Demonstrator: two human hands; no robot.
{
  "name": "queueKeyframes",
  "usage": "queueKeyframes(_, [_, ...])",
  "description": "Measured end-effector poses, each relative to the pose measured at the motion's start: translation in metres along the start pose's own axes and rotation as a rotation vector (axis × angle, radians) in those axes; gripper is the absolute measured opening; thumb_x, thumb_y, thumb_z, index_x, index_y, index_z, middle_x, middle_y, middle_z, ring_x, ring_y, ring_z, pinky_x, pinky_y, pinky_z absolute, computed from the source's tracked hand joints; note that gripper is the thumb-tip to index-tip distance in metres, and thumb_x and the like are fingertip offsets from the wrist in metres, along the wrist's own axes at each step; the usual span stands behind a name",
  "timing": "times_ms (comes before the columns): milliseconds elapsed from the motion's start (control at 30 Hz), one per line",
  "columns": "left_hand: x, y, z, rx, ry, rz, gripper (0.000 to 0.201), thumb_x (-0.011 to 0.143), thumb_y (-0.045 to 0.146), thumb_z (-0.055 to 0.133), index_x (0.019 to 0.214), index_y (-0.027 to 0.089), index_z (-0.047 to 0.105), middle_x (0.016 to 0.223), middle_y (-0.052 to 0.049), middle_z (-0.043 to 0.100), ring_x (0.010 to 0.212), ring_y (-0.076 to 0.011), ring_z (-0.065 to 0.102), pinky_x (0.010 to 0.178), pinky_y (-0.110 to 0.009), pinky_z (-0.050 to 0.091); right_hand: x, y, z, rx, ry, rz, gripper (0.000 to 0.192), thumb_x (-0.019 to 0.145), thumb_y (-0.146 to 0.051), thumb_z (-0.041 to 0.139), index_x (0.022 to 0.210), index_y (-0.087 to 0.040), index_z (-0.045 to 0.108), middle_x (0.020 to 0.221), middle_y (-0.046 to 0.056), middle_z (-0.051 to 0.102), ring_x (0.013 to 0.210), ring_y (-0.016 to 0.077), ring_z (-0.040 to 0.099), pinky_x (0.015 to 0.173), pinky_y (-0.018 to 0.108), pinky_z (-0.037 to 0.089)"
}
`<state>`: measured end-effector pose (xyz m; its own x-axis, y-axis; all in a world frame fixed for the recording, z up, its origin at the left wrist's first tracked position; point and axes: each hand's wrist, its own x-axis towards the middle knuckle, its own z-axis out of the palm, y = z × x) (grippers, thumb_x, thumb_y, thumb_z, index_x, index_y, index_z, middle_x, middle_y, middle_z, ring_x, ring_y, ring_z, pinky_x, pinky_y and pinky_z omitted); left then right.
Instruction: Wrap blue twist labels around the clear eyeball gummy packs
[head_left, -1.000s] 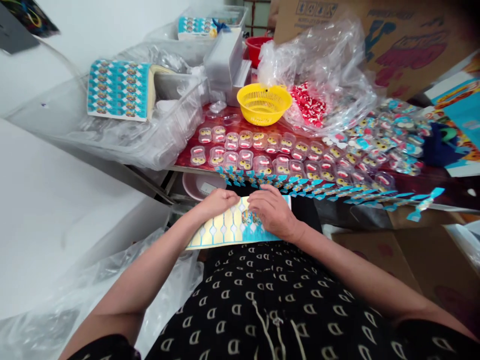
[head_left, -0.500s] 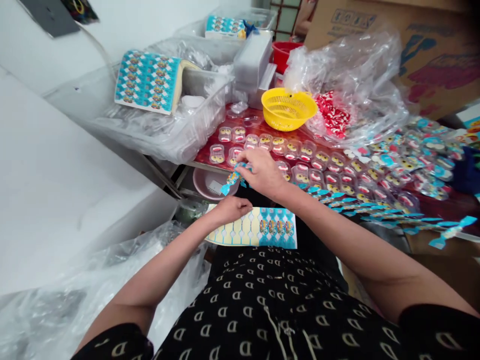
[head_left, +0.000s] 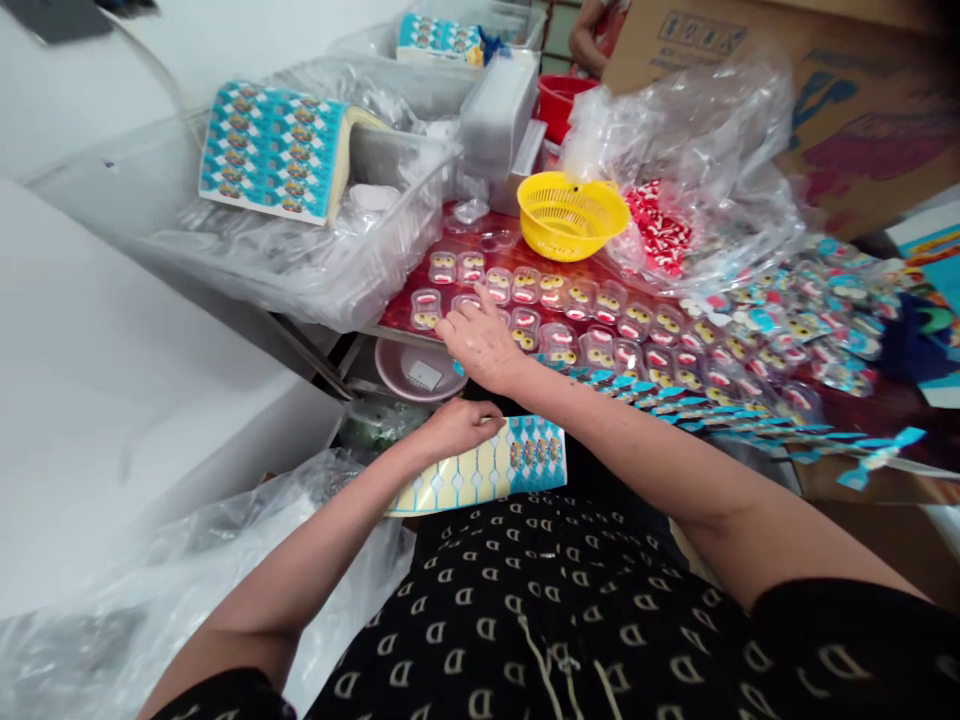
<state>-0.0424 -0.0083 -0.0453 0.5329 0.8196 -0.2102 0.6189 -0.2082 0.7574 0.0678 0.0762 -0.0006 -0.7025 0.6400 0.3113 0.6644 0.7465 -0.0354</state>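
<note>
My left hand [head_left: 465,428] is closed on the upper edge of a sticker sheet [head_left: 457,482], held over my lap. The sheet's left part is bare yellowish backing with cut outlines; blue printed labels [head_left: 537,452] remain at its right end. My right hand [head_left: 484,343] lies over the table's front edge, fingers apart and the index finger stretched out. A small blue end of a sticker label [head_left: 458,368] shows below this hand, the rest of it hidden. Small clear plastic cases [head_left: 523,327] with red and yellow pieces stand in rows beside my right hand.
Blue labels [head_left: 720,420] hang along the table's front edge to the right. Behind are a yellow basket [head_left: 574,225], a plastic bag of red pieces [head_left: 660,228] and a clear bin [head_left: 315,275] carrying a label stack [head_left: 270,150]. A pink basin [head_left: 390,365] sits below. Another person's arm [head_left: 589,40] shows behind.
My right hand has moved its label down to the table edge, where the label is now mostly covered, and the fingers have spread. My left hand still holds the sheet, now tilted slightly.
</note>
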Motion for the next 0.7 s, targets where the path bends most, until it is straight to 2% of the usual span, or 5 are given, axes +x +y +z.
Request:
queueKeyframes(167, [0.002, -0.004, -0.001, -0.134, -0.045, 0.027, 0.032, 0.09, 0.041, 0.053, 0.084, 0.017, 0.074, 0.074, -0.001, 0.069, 0.072, -0.0157, 0.056, 0.07, -0.026, 0.042, 0.0, -0.003, -0.001, -0.081, -0.013, 0.026, 0.043, 0.102, -0.006, 0.037, 0.138, -0.017, 0.058, 0.118, 0.009, 0.073, 0.114, 0.0274, 0.06, 0.125, 0.064, 0.022])
queueKeyframes(267, [0.004, -0.002, -0.004, -0.13, -0.023, 0.082, 0.034, 0.089, 0.041, 0.052, 0.067, 0.018, 0.064, 0.062, 0.001, 0.057, 0.064, -0.0139, 0.047, 0.065, -0.026, 0.038, -0.01, -0.007, -0.011, -0.134, 0.002, 0.055, 0.04, 0.102, -0.012, 0.045, 0.141, -0.015, 0.057, 0.151, 0.013, 0.056, 0.131, 0.0317, 0.054, 0.124, 0.063, 0.025])
queueKeyframes(333, [0.005, 0.0, -0.009, -0.13, 0.001, 0.092, 0.037, 0.088, 0.042, 0.051, 0.059, 0.019, 0.056, 0.056, 0.001, 0.048, 0.061, -0.0135, 0.041, 0.062, -0.027, 0.035, -0.025, -0.01, -0.024, -0.086, 0.029, 0.069, 0.038, 0.101, -0.019, 0.052, 0.139, -0.016, 0.058, 0.157, 0.013, 0.05, 0.137, 0.0318, 0.051, 0.123, 0.06, 0.028])
queueKeyframes(500, [-0.002, 0.013, -0.027, -0.184, -0.01, 0.0, 0.038, 0.086, 0.049, 0.052, 0.063, 0.019, 0.053, 0.057, 0.004, 0.039, 0.057, -0.0114, 0.033, 0.056, -0.026, 0.029, -0.092, -0.006, -0.05, 0.252, -0.058, 0.138, 0.026, 0.102, -0.023, 0.052, 0.119, -0.023, 0.072, 0.114, 0.008, 0.078, 0.105, 0.0221, 0.072, 0.097, 0.038, 0.056])
queueKeyframes(700, [-0.01, 0.04, -0.041, -0.33, -0.067, -0.041, 0.032, 0.088, 0.048, 0.051, 0.082, 0.018, 0.062, 0.068, 0.003, 0.052, 0.062, -0.0109, 0.044, 0.058, -0.023, 0.033, -0.15, 0.018, -0.052, 0.637, -0.044, 0.265, 0.023, 0.091, -0.016, 0.063, 0.107, -0.026, 0.075, 0.103, 0.004, 0.081, 0.092, 0.0189, 0.076, 0.081, 0.032, 0.06])
